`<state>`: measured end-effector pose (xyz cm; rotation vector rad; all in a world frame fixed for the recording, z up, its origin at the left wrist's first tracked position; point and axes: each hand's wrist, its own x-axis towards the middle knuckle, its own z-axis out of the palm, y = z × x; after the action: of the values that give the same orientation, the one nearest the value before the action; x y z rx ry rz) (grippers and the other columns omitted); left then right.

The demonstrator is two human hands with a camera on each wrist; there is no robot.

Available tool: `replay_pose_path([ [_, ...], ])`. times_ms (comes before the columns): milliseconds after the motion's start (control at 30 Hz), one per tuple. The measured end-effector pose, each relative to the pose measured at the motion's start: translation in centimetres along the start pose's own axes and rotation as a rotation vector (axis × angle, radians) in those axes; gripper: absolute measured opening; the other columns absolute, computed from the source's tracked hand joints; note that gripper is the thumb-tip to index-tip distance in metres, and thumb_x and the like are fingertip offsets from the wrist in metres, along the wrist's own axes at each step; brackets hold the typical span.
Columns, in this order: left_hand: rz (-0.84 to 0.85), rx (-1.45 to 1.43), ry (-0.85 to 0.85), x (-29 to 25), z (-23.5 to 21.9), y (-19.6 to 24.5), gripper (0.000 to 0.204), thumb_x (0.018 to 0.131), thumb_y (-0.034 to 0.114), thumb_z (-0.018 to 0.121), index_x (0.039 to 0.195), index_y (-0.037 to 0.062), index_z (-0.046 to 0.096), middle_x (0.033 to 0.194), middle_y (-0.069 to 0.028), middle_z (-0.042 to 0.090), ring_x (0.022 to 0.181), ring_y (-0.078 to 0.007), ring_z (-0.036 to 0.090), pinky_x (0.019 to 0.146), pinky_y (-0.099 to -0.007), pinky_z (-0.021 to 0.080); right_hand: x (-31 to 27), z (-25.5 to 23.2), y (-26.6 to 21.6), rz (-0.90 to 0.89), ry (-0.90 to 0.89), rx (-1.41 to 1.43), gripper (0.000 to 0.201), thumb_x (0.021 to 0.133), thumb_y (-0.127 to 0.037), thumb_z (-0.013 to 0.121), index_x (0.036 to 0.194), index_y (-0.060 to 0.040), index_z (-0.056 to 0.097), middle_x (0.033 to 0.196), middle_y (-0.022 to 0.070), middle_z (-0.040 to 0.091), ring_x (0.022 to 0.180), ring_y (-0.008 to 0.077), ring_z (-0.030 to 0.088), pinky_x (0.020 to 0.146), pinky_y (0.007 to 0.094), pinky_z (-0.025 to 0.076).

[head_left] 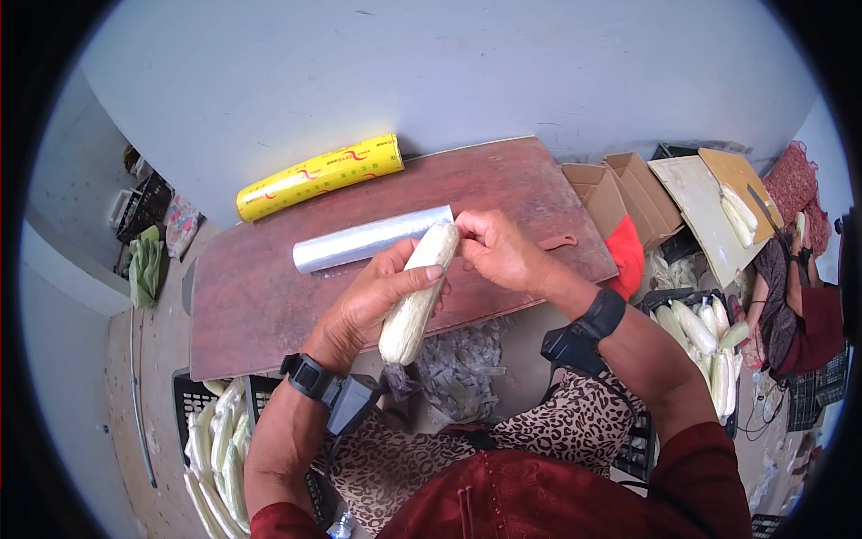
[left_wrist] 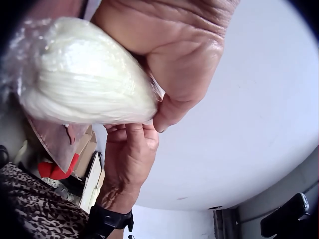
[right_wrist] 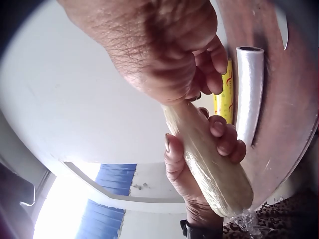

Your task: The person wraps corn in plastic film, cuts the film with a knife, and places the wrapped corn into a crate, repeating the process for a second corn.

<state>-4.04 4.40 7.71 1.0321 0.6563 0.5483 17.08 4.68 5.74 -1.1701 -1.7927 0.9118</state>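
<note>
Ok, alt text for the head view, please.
A pale vegetable wrapped in clear film is held above a reddish table, the left hand around its middle and the right hand at its upper end. Beyond lie a silvery roll and a yellow printed roll; crates of similar vegetables sit at both sides.

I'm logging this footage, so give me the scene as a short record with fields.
Left hand: fingers and thumb round the vegetable
Left hand position: below the right hand in the head view; left hand
Right hand: fingers bent at the vegetable's far end; exact grip unclear
Vegetable: pale, film-wrapped, off the table; seen at
On table: clear roll; yellow roll, nearer the wall; knife, partly hidden
Floor, left: black crate with pale vegetables
</note>
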Motion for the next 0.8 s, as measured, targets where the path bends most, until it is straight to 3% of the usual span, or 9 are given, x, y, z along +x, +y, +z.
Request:
replay_pose_path([
  [167, 0.007, -0.045, -0.041, 0.1, 0.4, 0.0, 0.042, 0.091, 0.021, 0.062, 0.127, 0.0058, 0.047, 0.093, -0.0106, 0.063, 0.08, -0.0181, 0.064, 0.071, -0.0302, 0.056, -0.7, -0.1, -2.2, -0.015, 0.042, -0.134, 0.012, 0.088, -0.003, 0.052, 0.092, 0.0035, 0.061, 0.084, 0.0253, 0.064, 0.08, 0.04, 0.065, 0.069, 0.0429, 0.051],
  [400, -0.005, -0.107, -0.049, 0.1, 1.1, 0.2, 0.039, 0.093, 0.021, 0.06, 0.126, 0.0057, 0.047, 0.09, -0.0082, 0.062, 0.078, -0.0159, 0.063, 0.069, -0.0287, 0.056, -0.6, 0.1, -1.4, -0.162, 0.129, -0.259, 0.011, 0.087, -0.001, 0.051, 0.09, 0.0035, 0.06, 0.083, 0.0242, 0.064, 0.08, 0.0403, 0.064, 0.068, 0.0439, 0.051],
  [533, 0.0, -0.111, -0.052, 0.4, 0.8, -0.1, 0.043, 0.092, 0.021, 0.059, 0.13, 0.0067, 0.043, 0.093, -0.0121, 0.063, 0.078, -0.0194, 0.064, 0.069, -0.0309, 0.056, 0.0, -0.2, -0.8, -0.273, 0.169, -0.315, 0.01, 0.085, 0.001, 0.05, 0.086, 0.0031, 0.06, 0.08, 0.023, 0.063, 0.078, 0.0396, 0.063, 0.066, 0.0444, 0.05],
  [800, 0.035, -0.133, -0.055, 0.5, 1.0, -0.1, 0.041, 0.092, 0.019, 0.059, 0.128, 0.0066, 0.045, 0.091, -0.0118, 0.063, 0.076, -0.019, 0.064, 0.067, -0.0304, 0.056, 0.1, -0.4, -1.0, -0.239, 0.155, -0.309, 0.011, 0.086, 0.0, 0.049, 0.089, 0.0031, 0.059, 0.08, 0.0227, 0.064, 0.078, 0.0393, 0.064, 0.066, 0.0431, 0.05],
])
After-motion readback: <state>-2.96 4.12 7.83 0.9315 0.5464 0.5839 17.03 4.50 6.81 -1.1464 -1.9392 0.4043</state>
